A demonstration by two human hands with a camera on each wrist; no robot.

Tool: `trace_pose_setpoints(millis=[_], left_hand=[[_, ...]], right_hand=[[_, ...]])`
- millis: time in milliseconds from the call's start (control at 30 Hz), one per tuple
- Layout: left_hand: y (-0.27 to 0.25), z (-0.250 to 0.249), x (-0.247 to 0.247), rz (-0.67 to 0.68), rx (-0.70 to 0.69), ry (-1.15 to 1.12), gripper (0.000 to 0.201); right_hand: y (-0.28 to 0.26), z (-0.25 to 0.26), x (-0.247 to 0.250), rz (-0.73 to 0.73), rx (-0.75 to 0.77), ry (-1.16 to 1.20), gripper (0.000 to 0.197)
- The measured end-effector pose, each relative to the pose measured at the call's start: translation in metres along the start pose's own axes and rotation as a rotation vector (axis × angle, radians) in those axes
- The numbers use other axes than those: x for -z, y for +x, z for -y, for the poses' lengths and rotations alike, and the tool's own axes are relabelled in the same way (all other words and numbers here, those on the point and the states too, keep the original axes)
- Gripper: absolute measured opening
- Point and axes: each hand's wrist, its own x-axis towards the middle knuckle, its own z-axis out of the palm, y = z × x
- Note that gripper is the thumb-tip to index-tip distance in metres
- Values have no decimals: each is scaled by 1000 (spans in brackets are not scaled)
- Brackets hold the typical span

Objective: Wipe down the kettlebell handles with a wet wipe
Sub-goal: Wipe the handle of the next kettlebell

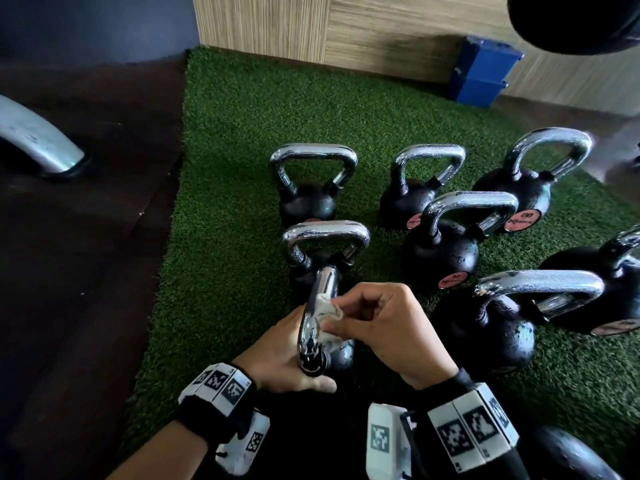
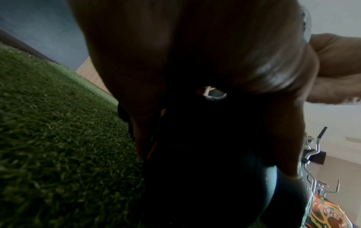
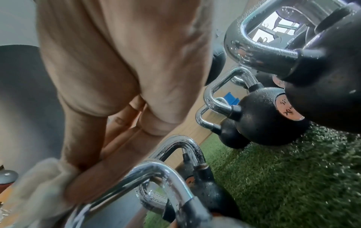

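The nearest black kettlebell [image 1: 341,355] stands on the green turf, tilted toward me, its chrome handle [image 1: 308,327] running from near my wrist up and away. My left hand [image 1: 277,348] grips it from the left at the base of the handle, thumb underneath; in the left wrist view the palm [image 2: 175,54] covers the dark ball [image 2: 195,185]. My right hand [image 1: 349,317] pinches a crumpled white wet wipe [image 1: 329,311] against the right side of the handle. The right wrist view shows the wipe [image 3: 39,185] bunched at the fingertips [image 3: 82,185] beside the handle [image 3: 148,171].
Several more chrome-handled kettlebells [image 1: 440,244] stand close together on the turf [image 1: 225,202] ahead and to the right. Blue boxes [image 1: 481,77] sit against the wooden wall at the back right. Dark flooring and a grey metal machine leg [image 1: 34,136] lie to the left.
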Motion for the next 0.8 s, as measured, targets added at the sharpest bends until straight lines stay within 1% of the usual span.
trace_pose_setpoints(millis=[33, 67, 100, 133, 200, 267, 333, 433, 533, 600, 633, 700, 767, 800], left_hand=[[-1, 0, 1, 1, 13, -1, 101], [-2, 1, 1, -2, 35, -1, 88], [-3, 1, 2, -3, 59, -10, 76], [-5, 1, 2, 1, 80, -31, 68], [-6, 1, 2, 10, 90, -66, 59], [-5, 2, 1, 8, 80, -96, 50], [-5, 6, 0, 1, 77, -89, 46], [-4, 11, 0, -17, 78, -96, 50], [-2, 7, 1, -11, 44, -74, 39], [-3, 2, 3, 20, 36, -71, 35], [-4, -1, 4, 34, 38, -82, 38], [-5, -3, 7, 62, 25, -62, 57], [-4, -5, 9, 83, -33, 65, 78], [-3, -7, 10, 90, -67, 119, 87]], right_hand=[[-2, -1, -1, 3, -20, 14, 23], [-4, -2, -2, 23, -43, 13, 24], [-7, -4, -4, 58, -66, 4, 25], [-9, -6, -4, 96, -86, -9, 26], [-10, -11, -5, 140, -109, -33, 28], [-9, -15, -4, 137, -106, -58, 31], [-7, -19, -3, 143, -108, -88, 34], [-5, -24, -6, 165, -146, -201, 34], [-4, -27, -8, 154, -143, -321, 29], [-4, -26, -4, 164, -100, -351, 24], [-4, -24, -2, 188, -73, -360, 22], [-5, -21, 1, 252, -36, -362, 23], [-6, -21, 1, 274, -35, -402, 32], [-7, -22, 0, 265, -46, -442, 32]])
